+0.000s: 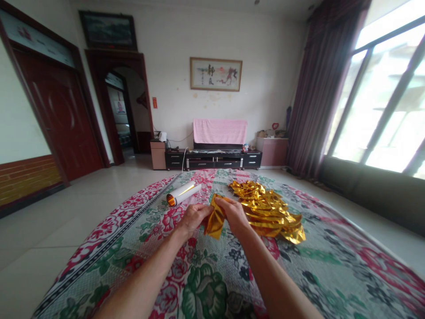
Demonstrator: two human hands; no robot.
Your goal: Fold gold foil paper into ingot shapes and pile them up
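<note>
A folded piece of gold foil (215, 223) hangs between my two hands above the patterned cloth. My left hand (194, 218) pinches its upper left edge, fingers closed. My right hand (233, 213) grips its upper right edge, thumb near the top. Just right of my right hand lies a heap of folded, crinkled gold foil pieces (270, 210). Beyond my left hand, a roll (184, 193) with a white outside and gold inside rests on the cloth.
The floral cloth (206, 288) covers a large rounded surface. Beyond it stand a low black cabinet (214, 161) and a pink-draped object (219, 131) against the wall. A purple curtain (327, 88) and windows are at the right, a dark red door (61, 110) at the left.
</note>
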